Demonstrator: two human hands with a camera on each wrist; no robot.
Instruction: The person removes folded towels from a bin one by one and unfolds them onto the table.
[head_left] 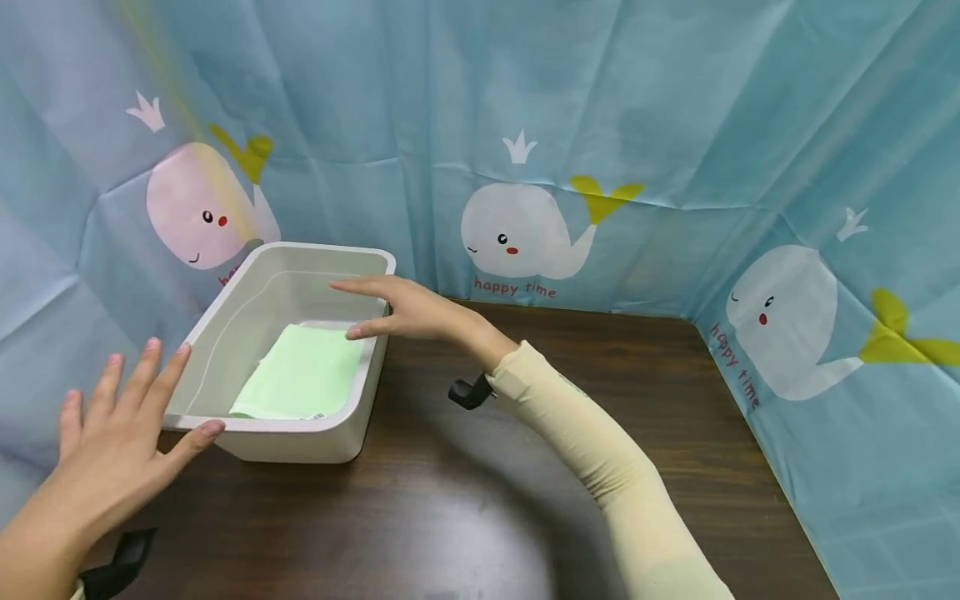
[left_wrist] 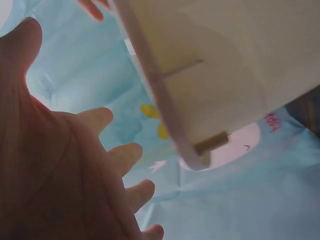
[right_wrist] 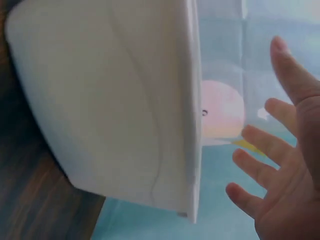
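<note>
With the left hand (head_left: pixel 122 442) and right hand (head_left: pixel 410 308) spread empty at its eight and three o'clock, the tub (head_left: pixel 300 443) could be skewed if pushed unevenly.

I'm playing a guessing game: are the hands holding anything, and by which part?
Nothing is held. The left hand and right hand are spread near the grey rectangular plastic tub, gripping neither its rim nor the green rectangular cloth inside.

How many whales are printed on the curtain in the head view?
3: left whale, just above the tub; middle whale, at the back; right whale, toward the right edge. The tub could hide others.
</note>
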